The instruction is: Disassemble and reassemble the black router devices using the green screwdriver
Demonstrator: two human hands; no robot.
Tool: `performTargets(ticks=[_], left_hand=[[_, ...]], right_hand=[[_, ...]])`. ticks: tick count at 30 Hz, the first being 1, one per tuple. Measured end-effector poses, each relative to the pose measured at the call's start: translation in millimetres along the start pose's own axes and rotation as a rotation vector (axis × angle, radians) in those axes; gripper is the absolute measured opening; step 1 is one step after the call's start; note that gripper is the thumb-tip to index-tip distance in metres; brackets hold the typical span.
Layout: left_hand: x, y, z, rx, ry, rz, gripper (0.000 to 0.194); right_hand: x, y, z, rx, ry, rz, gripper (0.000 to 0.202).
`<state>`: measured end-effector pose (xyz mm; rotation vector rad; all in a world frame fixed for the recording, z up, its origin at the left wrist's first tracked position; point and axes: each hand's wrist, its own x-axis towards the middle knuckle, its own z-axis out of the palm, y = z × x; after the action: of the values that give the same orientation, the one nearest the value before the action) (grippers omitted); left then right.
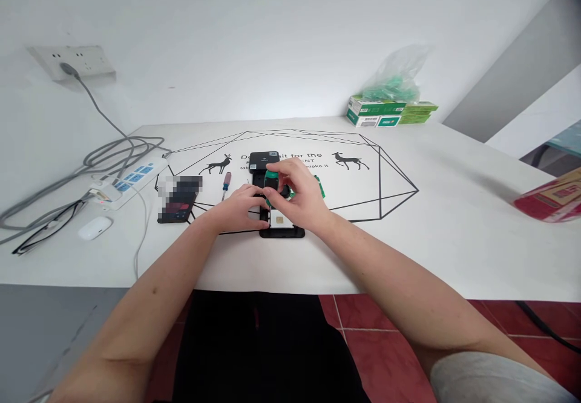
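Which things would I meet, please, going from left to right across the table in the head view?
Eyeglasses, white rounded case, dark phone, screwdriver, left hand, right hand with a green-topped object at its fingertips, green-and-white boxes, red package at the picture's right edge.

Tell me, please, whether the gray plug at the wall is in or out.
In: the plug sits flush against the wall socket, with no prongs showing.

The black casing looks smooth plastic, the bag glossy plastic.
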<state>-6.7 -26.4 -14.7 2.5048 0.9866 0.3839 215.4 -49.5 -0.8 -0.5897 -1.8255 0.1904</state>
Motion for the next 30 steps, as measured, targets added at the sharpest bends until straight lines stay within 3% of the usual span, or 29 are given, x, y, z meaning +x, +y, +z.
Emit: performTargets(ticks=[17, 24, 30], left_hand=[[-0.1, -2.5, 2.4, -0.004, -0.001, -0.024, 0.036], [0.5, -0.5, 1.0, 0.016, 0.002, 0.0, 0.034], [1.5, -5.2, 2.5, 0.024, -0.003, -0.008, 0.038]], right_hand=[[1.8, -2.7, -1.7, -0.024, 0.008, -0.031, 0.031], [3.8, -0.5, -4.9, -0.006, -0.045, -0.102, 0.035], [4.1, -2.0, -11.0, 0.172, -0.208, 0.045, 0.034]])
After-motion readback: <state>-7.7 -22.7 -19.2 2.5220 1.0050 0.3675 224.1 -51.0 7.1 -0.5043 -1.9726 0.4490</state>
